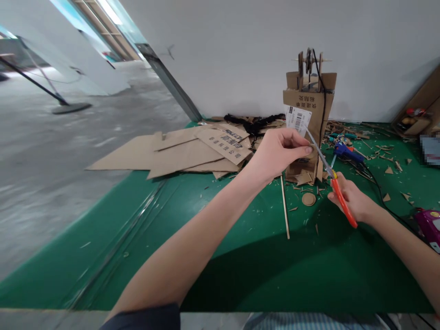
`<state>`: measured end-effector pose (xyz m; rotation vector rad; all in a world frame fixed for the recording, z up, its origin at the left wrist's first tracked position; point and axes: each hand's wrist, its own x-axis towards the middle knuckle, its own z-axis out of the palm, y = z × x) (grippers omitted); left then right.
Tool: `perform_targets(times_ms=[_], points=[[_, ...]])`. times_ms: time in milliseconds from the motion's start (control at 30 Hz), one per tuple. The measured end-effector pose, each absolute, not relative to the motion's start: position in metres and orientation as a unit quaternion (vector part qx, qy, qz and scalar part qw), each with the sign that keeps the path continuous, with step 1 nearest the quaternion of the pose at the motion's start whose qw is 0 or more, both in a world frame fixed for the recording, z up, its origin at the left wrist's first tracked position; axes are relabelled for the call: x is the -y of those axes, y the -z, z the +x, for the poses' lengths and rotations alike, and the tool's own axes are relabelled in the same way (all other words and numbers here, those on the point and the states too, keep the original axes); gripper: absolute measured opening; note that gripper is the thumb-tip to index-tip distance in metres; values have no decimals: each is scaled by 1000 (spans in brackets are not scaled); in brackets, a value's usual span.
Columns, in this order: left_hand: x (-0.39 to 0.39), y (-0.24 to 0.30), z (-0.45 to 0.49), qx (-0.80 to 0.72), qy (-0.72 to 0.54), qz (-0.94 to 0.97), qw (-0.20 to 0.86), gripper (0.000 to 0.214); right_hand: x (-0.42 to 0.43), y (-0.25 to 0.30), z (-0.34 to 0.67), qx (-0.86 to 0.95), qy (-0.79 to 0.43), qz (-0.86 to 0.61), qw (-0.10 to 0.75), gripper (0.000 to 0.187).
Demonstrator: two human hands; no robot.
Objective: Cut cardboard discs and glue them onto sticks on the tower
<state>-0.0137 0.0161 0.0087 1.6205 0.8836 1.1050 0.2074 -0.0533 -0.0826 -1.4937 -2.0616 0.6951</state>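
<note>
My left hand (pixel 280 151) is raised over the green table (pixel 206 256), its fingers pinched together on something small I cannot make out, right at the scissor blades. My right hand (pixel 350 199) grips orange-handled scissors (pixel 330 176), whose blades point up and left toward the left fingertips. Just behind both hands stands a tall cardboard tower (pixel 309 119) with a barcode label, small wheels on an axle on top and a black cord down its side.
Flat cardboard sheets (pixel 178 153) lie at the table's back left. A thin wooden stick (pixel 285 206), a cardboard disc (pixel 308 199) and scraps lie near the tower. A blue glue gun (pixel 347 152) lies to the right, a pink object (pixel 429 227) at the far right.
</note>
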Motion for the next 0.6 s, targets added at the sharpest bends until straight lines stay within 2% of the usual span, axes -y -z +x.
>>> perform_targets(times_ms=[200,367,600], points=[[-13,-15,-16,-370,-435,685,452,12,53,85,209,766,-248,-536,253,27],[-15,-15,-22,-377,-422,706,425,32,52,80,209,779,-233,-529,242,30],[-18,-15,-26,-371,-421,688,461,45,52,76,206,769,-242,-546,230,31]])
